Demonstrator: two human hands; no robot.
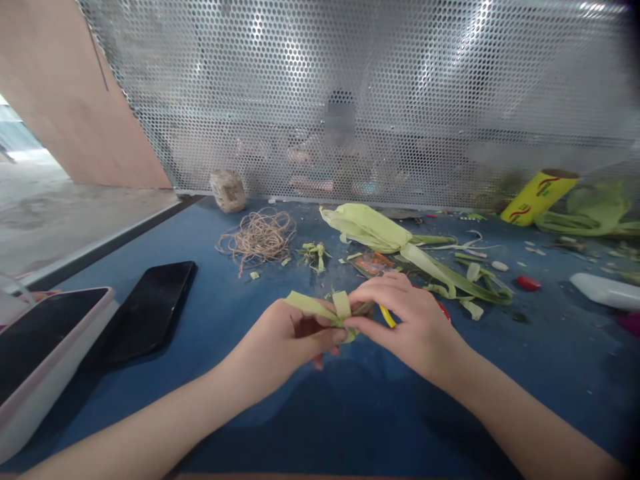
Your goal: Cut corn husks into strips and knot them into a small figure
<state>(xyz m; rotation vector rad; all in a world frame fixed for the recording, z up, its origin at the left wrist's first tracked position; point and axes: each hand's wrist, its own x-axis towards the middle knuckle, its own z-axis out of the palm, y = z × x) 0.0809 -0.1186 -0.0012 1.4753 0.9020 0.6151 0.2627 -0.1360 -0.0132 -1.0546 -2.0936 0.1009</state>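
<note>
Pale green leaf strips [311, 305], folded across one another, are pinched between both hands in the middle of the table. My left hand [285, 340] closes its thumb and fingers on the lower left of the fold. From the right, my right hand [405, 320] grips the strips with thumb and forefinger where they cross. Just beside the right hand, a yellow and red handle [387, 317] shows partly, mostly covered by the hand. Beyond the hands lie a large folded pale leaf [373, 227] and a small knotted leaf piece [316, 255].
A tangle of brown twine [263, 237] lies behind, near a wrapped lump [228, 190]. To the left are a black phone [150, 310] and a pink-edged box [55, 360]. A yellow roll [540, 197], red object [528, 283] and white object [605, 290] lie right. Perforated metal [320, 100] stands behind.
</note>
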